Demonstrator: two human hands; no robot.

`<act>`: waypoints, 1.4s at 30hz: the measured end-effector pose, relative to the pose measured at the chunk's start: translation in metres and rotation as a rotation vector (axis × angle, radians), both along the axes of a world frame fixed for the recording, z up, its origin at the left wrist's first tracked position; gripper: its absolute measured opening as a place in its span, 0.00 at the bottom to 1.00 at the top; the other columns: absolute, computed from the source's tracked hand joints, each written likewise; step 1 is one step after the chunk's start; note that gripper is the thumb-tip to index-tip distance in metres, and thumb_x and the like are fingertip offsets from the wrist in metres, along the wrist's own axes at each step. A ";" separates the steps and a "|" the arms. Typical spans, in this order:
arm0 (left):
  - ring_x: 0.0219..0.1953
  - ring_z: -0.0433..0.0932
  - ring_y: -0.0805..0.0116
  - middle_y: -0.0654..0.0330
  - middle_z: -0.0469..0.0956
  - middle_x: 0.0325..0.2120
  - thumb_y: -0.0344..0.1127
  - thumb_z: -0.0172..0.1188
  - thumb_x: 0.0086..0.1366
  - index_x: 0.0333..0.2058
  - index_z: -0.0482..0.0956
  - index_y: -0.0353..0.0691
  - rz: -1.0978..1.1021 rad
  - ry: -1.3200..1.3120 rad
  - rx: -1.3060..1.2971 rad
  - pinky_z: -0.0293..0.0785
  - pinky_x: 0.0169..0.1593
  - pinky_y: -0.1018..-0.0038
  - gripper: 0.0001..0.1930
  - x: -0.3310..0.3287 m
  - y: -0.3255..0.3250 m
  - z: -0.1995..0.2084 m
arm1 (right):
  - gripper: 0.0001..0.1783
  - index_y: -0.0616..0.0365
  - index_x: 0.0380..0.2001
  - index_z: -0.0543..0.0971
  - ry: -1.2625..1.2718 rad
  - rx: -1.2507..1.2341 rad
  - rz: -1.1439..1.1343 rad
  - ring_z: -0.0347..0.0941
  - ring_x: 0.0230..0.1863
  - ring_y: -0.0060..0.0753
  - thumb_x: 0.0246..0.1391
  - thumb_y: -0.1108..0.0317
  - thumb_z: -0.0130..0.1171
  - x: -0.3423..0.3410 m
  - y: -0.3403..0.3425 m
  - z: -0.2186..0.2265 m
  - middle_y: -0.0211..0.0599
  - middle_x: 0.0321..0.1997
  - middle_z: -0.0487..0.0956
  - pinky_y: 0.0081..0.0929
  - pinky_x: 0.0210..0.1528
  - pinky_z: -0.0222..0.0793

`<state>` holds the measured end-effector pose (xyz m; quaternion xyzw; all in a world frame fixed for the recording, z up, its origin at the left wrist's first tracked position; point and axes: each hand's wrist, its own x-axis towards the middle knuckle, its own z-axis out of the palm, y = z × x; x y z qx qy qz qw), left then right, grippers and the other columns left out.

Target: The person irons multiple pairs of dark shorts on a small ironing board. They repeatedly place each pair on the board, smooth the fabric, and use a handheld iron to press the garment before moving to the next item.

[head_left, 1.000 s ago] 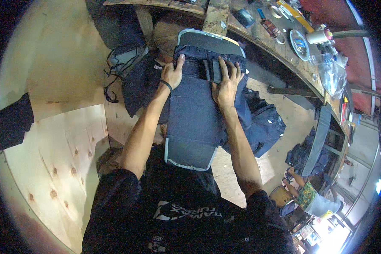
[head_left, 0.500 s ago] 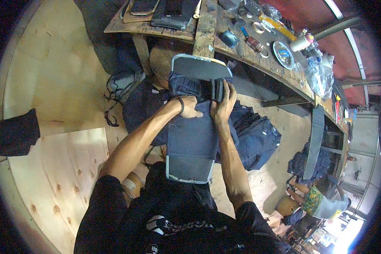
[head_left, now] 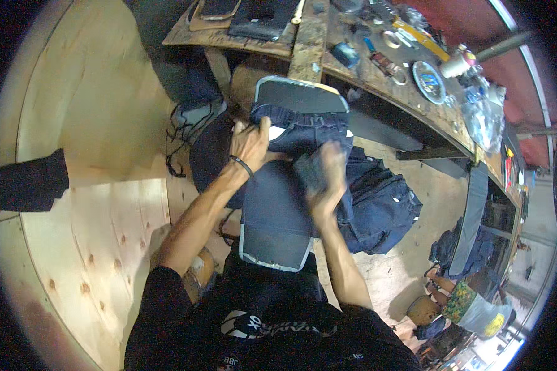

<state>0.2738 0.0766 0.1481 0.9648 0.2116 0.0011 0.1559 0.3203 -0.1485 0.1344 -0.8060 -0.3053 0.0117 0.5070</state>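
Denim trousers: the dark blue pair lies over the long, pale-edged board in front of you, waistband toward the worktop, the board's two ends showing beyond the cloth.
Left hand: your left hand rests at the left edge of the waist, fingers bent and thumb stretched across the denim beside a white patch; whether this grip pinches the cloth, you cannot tell from here.
Right hand: your right hand is blurred over the right half of the front, its grip seemingly clasped around a dark, flat block; whether the block touches the denim is unclear.
Step at the waist: you appear to be working the front just below the waistband, one hand steadying, the other handling the block.
Next move: it calls for you to keep the cloth flat against the board, mind the patch by your left thumb, and hold the block level if it meets the denim.
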 end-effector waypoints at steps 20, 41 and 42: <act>0.82 0.42 0.35 0.37 0.37 0.82 0.89 0.71 0.31 0.83 0.38 0.51 0.162 -0.166 -0.035 0.40 0.73 0.18 0.86 0.045 0.003 -0.040 | 0.36 0.57 0.62 0.84 0.397 -0.234 1.025 0.73 0.73 0.55 0.43 0.70 0.69 -0.002 0.008 0.014 0.51 0.69 0.80 0.48 0.78 0.64; 0.81 0.43 0.32 0.39 0.41 0.82 0.87 0.72 0.35 0.83 0.44 0.54 0.157 -0.197 0.020 0.41 0.74 0.20 0.81 0.049 0.001 -0.044 | 0.40 0.53 0.63 0.85 0.521 -0.138 0.895 0.75 0.73 0.51 0.38 0.71 0.74 -0.037 -0.080 -0.013 0.43 0.69 0.82 0.51 0.79 0.62; 0.81 0.43 0.32 0.40 0.41 0.82 0.87 0.73 0.36 0.83 0.44 0.54 0.166 -0.177 -0.014 0.41 0.74 0.21 0.81 0.047 0.000 -0.044 | 0.40 0.53 0.63 0.85 0.553 -0.159 0.841 0.74 0.73 0.51 0.38 0.71 0.74 -0.041 -0.085 -0.004 0.44 0.69 0.82 0.52 0.79 0.62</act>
